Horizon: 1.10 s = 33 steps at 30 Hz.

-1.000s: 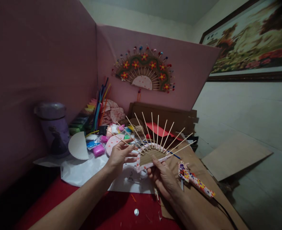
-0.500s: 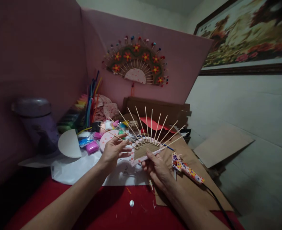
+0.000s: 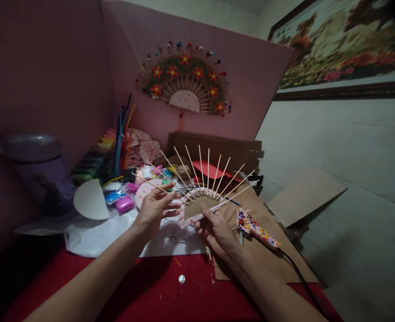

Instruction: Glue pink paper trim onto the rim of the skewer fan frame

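Grasps the fan point(image 3: 197, 208) in the right hand point(image 3: 215, 230), with the thumb on the face of the brown half-disc and fingers curled under the lower edge. Holds it up above the worktop point(image 3: 143, 290), over the right part of a white sheet point(image 3: 106, 239), with bare sticks point(image 3: 208, 167) raying upward and outward from the dotted rim. Spreads the left hand point(image 3: 153, 210) at the leftmost sticks, with fingers parted; cannot tell in this dim light between a light pinch and a mere touch. Has a glue gun point(image 3: 259, 232) toward the worktop's right edge, lying on cardboard point(image 3: 281, 266), and a white cap point(image 3: 181, 279) toward the near edge. Shows a purple cup point(image 3: 46, 183) by the left edge, next to a white half-circle point(image 3: 90, 201), then coloured packets point(image 3: 124, 204) and a dotted disc point(image 3: 145, 190) just beyond the left hand. Beyond the far edge, displays a flowered fan point(image 3: 184, 80) on a pink panel point(image 3: 247, 85).
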Tool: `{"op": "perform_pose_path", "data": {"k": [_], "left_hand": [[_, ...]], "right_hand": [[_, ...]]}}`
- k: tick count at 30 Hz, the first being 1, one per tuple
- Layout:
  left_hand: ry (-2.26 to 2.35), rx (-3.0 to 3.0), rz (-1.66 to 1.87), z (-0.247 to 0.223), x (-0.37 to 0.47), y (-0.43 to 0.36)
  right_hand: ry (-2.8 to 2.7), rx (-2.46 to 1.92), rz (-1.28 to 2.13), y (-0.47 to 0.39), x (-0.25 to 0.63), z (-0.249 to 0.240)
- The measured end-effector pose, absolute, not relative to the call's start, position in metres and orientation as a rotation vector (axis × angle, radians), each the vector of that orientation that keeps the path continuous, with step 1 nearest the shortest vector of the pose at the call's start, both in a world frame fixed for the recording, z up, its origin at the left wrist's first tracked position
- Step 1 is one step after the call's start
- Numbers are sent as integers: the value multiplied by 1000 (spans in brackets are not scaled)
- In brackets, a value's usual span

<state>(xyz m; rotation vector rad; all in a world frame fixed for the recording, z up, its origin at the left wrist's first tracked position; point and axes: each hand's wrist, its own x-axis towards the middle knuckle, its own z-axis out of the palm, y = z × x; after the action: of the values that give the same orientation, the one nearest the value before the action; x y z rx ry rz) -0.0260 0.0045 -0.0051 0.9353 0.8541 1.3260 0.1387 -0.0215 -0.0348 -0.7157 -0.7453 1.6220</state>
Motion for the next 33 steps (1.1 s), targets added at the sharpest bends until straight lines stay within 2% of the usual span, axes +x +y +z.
{"op": "perform_pose_path", "data": {"k": [33], "left_hand": [[861, 930, 1328, -4, -25, 3]], "right_hand": [[-710, -710, 1631, -23, 139, -32]]}}
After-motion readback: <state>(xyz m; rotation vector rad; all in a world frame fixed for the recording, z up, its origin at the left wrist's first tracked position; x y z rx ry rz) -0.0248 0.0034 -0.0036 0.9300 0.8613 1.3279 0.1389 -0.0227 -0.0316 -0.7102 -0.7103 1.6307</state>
